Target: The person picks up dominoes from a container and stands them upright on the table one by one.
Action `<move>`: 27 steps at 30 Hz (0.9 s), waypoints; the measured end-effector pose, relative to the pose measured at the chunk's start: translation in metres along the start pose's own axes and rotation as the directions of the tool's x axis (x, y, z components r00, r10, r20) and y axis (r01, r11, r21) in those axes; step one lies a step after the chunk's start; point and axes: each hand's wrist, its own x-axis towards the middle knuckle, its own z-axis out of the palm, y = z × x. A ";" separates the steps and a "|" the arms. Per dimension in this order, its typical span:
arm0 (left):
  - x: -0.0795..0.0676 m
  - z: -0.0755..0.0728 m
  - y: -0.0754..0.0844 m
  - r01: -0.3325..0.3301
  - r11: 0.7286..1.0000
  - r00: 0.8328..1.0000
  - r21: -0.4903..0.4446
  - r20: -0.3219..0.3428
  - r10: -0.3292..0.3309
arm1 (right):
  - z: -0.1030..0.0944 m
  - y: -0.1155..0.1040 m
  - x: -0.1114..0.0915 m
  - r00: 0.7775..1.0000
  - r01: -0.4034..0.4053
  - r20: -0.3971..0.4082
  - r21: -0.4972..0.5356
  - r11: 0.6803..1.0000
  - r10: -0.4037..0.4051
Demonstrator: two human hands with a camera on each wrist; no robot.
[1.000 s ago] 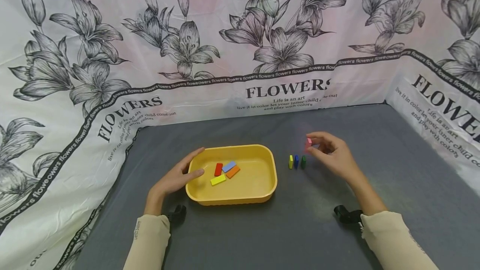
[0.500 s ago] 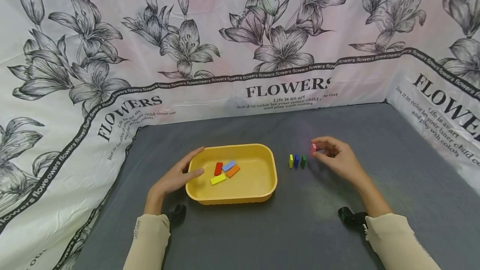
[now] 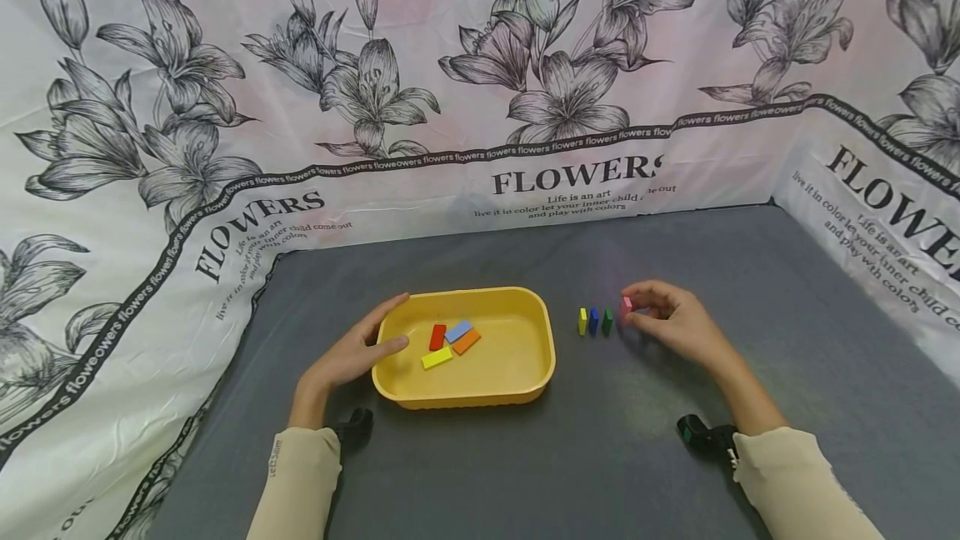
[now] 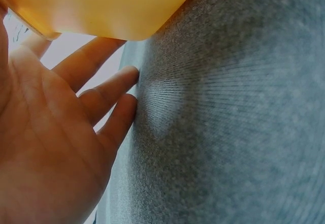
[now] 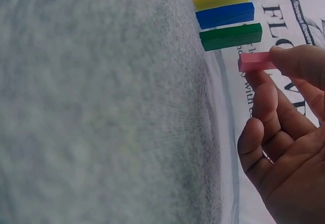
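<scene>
In the head view my right hand (image 3: 677,325) pinches a small pink block (image 3: 626,307) between thumb and fingertips. The right wrist view has that pink block (image 5: 253,62) upright, its lower end close over the table and a little apart from a green block (image 5: 232,36). Yellow (image 3: 582,322), blue (image 3: 593,322) and green blocks stand on end in a short row to its left. My left hand (image 3: 347,363) holds the left end of a yellow tray (image 3: 517,392), thumb over the rim and fingers along the outside. Its fingers (image 4: 89,61) reach past the tray wall in the left wrist view.
Inside the tray lie a red block (image 3: 437,337), a light blue block (image 3: 457,332), an orange block (image 3: 467,342) and a yellow block (image 3: 437,358). Flower-printed cloth (image 3: 420,215) borders the dark grey table (image 3: 570,457) at the back and sides.
My right hand has moved the pink block slightly right, then down toward the table beside the green block. The left hand and tray have stayed in place.
</scene>
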 end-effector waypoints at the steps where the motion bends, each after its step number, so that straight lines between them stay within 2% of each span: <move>1: 0.000 0.000 0.000 0.000 1.000 1.000 -0.001 0.001 0.000 | 0.000 0.000 0.000 1.000 0.002 0.004 0.002 1.000 -0.002; 17: 0.000 -0.001 -0.001 -0.010 1.000 1.000 -0.002 0.003 0.010 | 0.003 0.004 -0.001 0.992 -0.050 0.113 -0.014 0.999 0.052; 27: 0.001 -0.001 -0.003 -0.016 1.000 1.000 0.002 0.001 0.016 | 0.003 0.004 -0.001 0.992 -0.046 0.114 -0.007 0.999 0.047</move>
